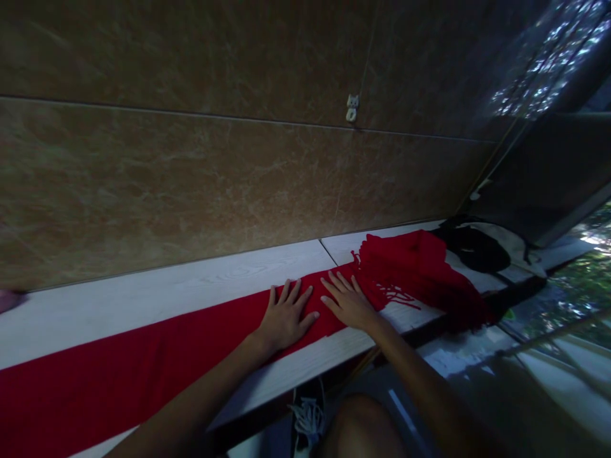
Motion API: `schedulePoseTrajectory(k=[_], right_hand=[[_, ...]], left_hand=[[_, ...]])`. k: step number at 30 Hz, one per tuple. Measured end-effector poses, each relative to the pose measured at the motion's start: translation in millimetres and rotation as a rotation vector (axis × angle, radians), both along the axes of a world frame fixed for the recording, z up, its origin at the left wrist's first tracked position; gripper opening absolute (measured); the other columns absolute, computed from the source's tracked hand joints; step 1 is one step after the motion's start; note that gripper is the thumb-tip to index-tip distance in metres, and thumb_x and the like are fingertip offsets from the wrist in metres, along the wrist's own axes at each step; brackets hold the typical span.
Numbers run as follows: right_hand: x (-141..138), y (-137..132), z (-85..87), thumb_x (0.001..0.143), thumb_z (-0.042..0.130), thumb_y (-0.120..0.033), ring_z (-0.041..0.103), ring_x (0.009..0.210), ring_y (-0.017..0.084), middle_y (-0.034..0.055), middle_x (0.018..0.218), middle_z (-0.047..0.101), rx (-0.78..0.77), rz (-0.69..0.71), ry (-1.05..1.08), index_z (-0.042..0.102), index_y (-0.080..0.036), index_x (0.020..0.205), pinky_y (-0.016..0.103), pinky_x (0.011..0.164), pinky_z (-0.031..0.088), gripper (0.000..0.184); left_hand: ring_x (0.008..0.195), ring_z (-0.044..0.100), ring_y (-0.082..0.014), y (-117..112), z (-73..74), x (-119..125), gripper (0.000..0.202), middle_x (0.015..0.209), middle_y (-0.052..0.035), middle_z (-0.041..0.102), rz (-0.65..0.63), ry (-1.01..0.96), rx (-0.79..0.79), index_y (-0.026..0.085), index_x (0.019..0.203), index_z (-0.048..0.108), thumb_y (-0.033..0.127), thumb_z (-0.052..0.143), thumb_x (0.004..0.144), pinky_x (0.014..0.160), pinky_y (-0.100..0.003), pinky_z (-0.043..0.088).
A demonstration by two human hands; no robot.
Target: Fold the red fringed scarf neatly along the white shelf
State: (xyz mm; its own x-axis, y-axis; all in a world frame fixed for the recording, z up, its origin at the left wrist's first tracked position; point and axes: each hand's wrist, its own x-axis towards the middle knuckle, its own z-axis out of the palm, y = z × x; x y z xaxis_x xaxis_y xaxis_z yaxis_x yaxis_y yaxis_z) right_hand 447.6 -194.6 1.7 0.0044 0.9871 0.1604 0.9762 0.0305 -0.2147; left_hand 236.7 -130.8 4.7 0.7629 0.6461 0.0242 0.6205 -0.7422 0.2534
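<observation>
A long red scarf (191, 343) is spread lengthwise over a white wood-grain bench top (157, 296). My left hand (284, 318) lies flat on the scarf, its fingers spread. Just to its right, my right hand (348, 302) also rests on the red cloth with fingers apart, close to the scarf's right end. Beyond that hand sits a bunched heap of red fabric (415, 267) with fringe along its edge, partly hanging over the front of the bench. Whether the heap joins the flat scarf, I cannot tell.
Black and white items (477, 248) lie at the bench's right end. Behind rises a brown marbled tile wall (214, 178) with a small white cat-shaped hook (352, 108). A pink object (8, 300) shows at the left edge. Below the bench hangs a bundle of pale cords (308, 416).
</observation>
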Motion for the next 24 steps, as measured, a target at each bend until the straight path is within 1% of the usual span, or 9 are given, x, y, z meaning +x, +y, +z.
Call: schedulePoseTrajectory(k=[2,5,8,11,14,19,21,22,24], right_hand=[[1.3,4.0,-1.7,0.105,0.041,-0.047,0.025,0.156,0.032,0.0135,0.166,0.033,-0.084,-0.004,-0.048,0.042,-0.021,0.159,0.066,0.124,0.017,0.060],[-0.9,7.5,6.1,0.105,0.037,-0.051,0.023,0.157,0.035,0.0143,0.168,0.028,-0.151,-0.015,-0.080,0.039,-0.020,0.160,0.069,0.122,0.017,0.063],[-15.8,15.6,13.7,0.105,0.032,-0.050,0.019,0.158,0.035,0.0114,0.170,0.024,-0.089,0.003,-0.101,0.037,-0.022,0.161,0.070,0.122,0.017,0.063],[-36.6,26.0,5.7,0.104,0.029,-0.048,0.019,0.158,0.033,0.0080,0.171,0.023,-0.023,0.024,-0.114,0.038,-0.025,0.161,0.067,0.123,0.019,0.062],[-48.8,35.1,-12.1,0.101,0.028,-0.049,0.020,0.158,0.032,0.0079,0.169,0.028,-0.094,-0.010,-0.141,0.042,-0.023,0.159,0.065,0.124,0.019,0.065],[-42.3,39.5,-24.8,0.097,0.027,-0.053,0.021,0.157,0.032,0.0071,0.169,0.027,-0.126,-0.025,-0.160,0.041,-0.023,0.160,0.064,0.124,0.019,0.071],[-34.3,37.9,-26.4,0.096,0.025,-0.055,0.022,0.157,0.033,0.0082,0.169,0.027,-0.126,-0.038,-0.153,0.041,-0.022,0.160,0.065,0.124,0.020,0.074],[-29.4,37.0,-27.9,0.095,0.025,-0.056,0.022,0.156,0.033,0.0086,0.169,0.028,-0.121,-0.048,-0.149,0.041,-0.021,0.160,0.065,0.123,0.020,0.075],[-18.5,35.4,-32.3,0.095,0.024,-0.057,0.022,0.156,0.033,0.0085,0.168,0.029,-0.115,-0.055,-0.137,0.040,-0.022,0.161,0.066,0.123,0.020,0.076]], left_hand=[[0.159,0.010,-0.0414,-5.2,-3.2,-9.6,0.076,0.171,-0.0160,0.019,0.002,0.008,-0.026,0.023,0.163,0.031,0.066,0.040,0.101,0.123,-0.073,0.007],[0.159,0.008,-0.0406,-15.1,1.7,-30.4,0.078,0.171,-0.0135,0.020,0.016,-0.019,-0.016,0.026,0.163,0.030,0.070,0.040,0.099,0.123,-0.073,0.005],[0.159,0.010,-0.0405,-32.1,11.7,-60.4,0.075,0.171,-0.0103,0.023,0.063,-0.064,0.008,0.031,0.163,0.030,0.071,0.037,0.100,0.122,-0.075,0.009],[0.158,0.013,-0.0395,-43.5,19.2,-104.3,0.071,0.171,-0.0084,0.026,0.140,-0.087,0.026,0.033,0.163,0.030,0.068,0.036,0.102,0.121,-0.075,0.014],[0.159,0.013,-0.0384,-34.6,24.4,-174.2,0.066,0.170,-0.0087,0.027,0.283,-0.090,0.078,0.032,0.162,0.035,0.062,0.040,0.103,0.123,-0.072,0.015],[0.158,0.011,-0.0422,-0.2,24.8,-342.2,0.064,0.170,-0.0118,0.024,0.739,0.059,0.095,0.024,0.162,0.036,0.052,0.040,0.104,0.120,-0.072,0.021],[0.157,0.014,-0.0432,5.9,18.0,-404.1,0.063,0.170,-0.0121,0.026,0.819,0.129,0.115,0.025,0.162,0.035,0.048,0.038,0.104,0.117,-0.075,0.023],[0.157,0.015,-0.0432,6.2,13.4,-429.6,0.062,0.169,-0.0118,0.027,0.810,0.163,0.127,0.025,0.162,0.036,0.046,0.036,0.103,0.116,-0.076,0.023],[0.157,0.016,-0.0440,2.6,3.9,-466.8,0.061,0.169,-0.0103,0.028,0.804,0.228,0.123,0.026,0.160,0.039,0.043,0.036,0.102,0.116,-0.078,0.020]])
